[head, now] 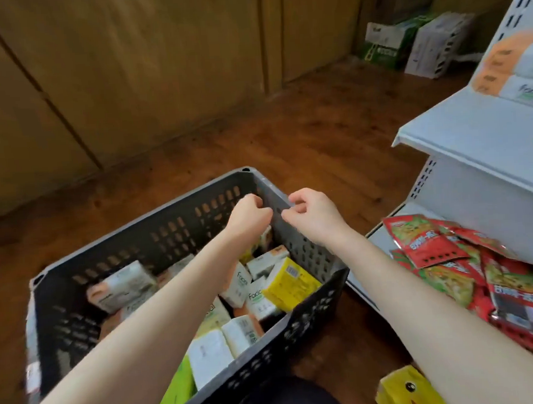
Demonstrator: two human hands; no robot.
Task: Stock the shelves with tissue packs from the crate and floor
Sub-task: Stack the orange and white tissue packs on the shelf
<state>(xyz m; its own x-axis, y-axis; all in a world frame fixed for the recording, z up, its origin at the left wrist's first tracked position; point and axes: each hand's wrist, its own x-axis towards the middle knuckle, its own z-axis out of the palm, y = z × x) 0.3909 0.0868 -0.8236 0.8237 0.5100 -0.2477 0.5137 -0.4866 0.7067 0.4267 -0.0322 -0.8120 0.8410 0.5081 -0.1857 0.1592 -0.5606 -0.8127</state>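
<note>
A dark grey slotted crate (172, 213) stands on the floor in front of me, holding several tissue packs (123, 287), white, orange and yellow (290, 283). My left hand (250, 215) reaches in with its fingers curled against the inner face of the crate's right wall, just under the rim. My right hand (314, 213) comes from outside and its curled fingers grip the same rim. A yellow pack (408, 391) lies on the floor by my right arm. Orange and white packs (506, 62) sit on the white shelf (473, 133) at the upper right.
Red snack bags (469, 270) are piled on the bottom shelf at the right. Cartons (417, 42) stand on the brown floor at the far wall. Brown panels line the back. My dark-clad knee (286, 400) is below the crate.
</note>
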